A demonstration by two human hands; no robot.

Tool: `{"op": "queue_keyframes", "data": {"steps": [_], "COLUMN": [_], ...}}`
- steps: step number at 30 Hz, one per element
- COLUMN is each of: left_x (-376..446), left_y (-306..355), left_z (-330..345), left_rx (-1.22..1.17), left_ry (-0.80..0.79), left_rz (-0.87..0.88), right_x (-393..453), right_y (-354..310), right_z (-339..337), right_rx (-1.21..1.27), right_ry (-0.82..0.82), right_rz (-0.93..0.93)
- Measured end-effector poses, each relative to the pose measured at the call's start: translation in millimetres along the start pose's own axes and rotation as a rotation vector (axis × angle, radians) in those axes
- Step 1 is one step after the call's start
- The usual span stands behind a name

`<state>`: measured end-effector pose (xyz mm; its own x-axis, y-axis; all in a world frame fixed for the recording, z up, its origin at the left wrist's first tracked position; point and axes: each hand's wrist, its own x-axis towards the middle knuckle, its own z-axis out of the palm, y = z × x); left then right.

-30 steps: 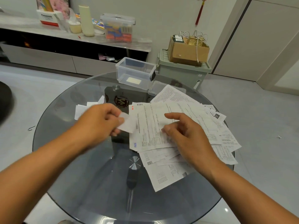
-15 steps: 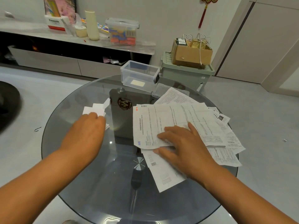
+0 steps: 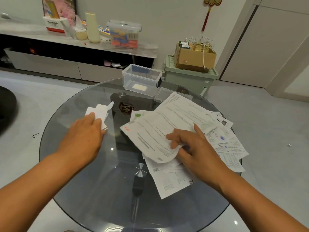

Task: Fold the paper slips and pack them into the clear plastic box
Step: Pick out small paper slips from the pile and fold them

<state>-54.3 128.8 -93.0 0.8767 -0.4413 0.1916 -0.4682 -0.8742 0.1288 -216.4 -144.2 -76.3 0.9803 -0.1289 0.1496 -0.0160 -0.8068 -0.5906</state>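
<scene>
A spread of printed paper slips (image 3: pixel 222 143) covers the right half of the round glass table (image 3: pixel 93 190). My right hand (image 3: pixel 192 148) pinches the near edge of a large printed sheet (image 3: pixel 160 129) and lifts it off the heap. My left hand (image 3: pixel 87 133) rests palm down on the near edge of a small pile of folded white slips (image 3: pixel 100 110) at the table's left. The clear plastic box (image 3: pixel 142 79) stands open at the far edge, a pale label on its floor. Its lid (image 3: pixel 167 94) lies beside it, partly under the papers.
Behind the table, a green storage bin (image 3: pixel 189 79) carries a cardboard box (image 3: pixel 194 56). A long low cabinet (image 3: pixel 50 62) runs along the wall with a lidded container, a bottle and cartons on top. A dark round object (image 3: pixel 6 108) sits at the left edge.
My left hand carried a folded slip to the left pile and set it down there. My right hand went from pressing flat on the heap to pinching and raising the large sheet.
</scene>
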Motion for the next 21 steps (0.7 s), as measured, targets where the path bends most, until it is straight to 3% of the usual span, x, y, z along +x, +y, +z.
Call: {"op": "queue_keyframes", "data": {"steps": [2,6,12,18,21], "left_x": [-1,-9,-7,-4,-5], "left_y": [7,27,39,39,44], "left_z": [-4,-22,-24,-19,-15], "left_rx": [-0.068,-0.35,-0.479,-0.474,-0.499], "left_ry": [0.026,-0.188,-0.343,-0.516,-0.453], "left_rz": [0.093,0.252,0.412,0.481,0.515], "right_x": [-1,-2,-6,-6,-5], "right_y": [7,15,5,4,12], "right_z": [-4,-14,-28,-48,-54], "right_rx": [0.025,0.186,0.489,0.586,0.576], "right_ry": [-0.03,-0.141,-0.255,-0.182,-0.116], "right_rz": [0.004,0.06,0.109,0.153,0.144]}}
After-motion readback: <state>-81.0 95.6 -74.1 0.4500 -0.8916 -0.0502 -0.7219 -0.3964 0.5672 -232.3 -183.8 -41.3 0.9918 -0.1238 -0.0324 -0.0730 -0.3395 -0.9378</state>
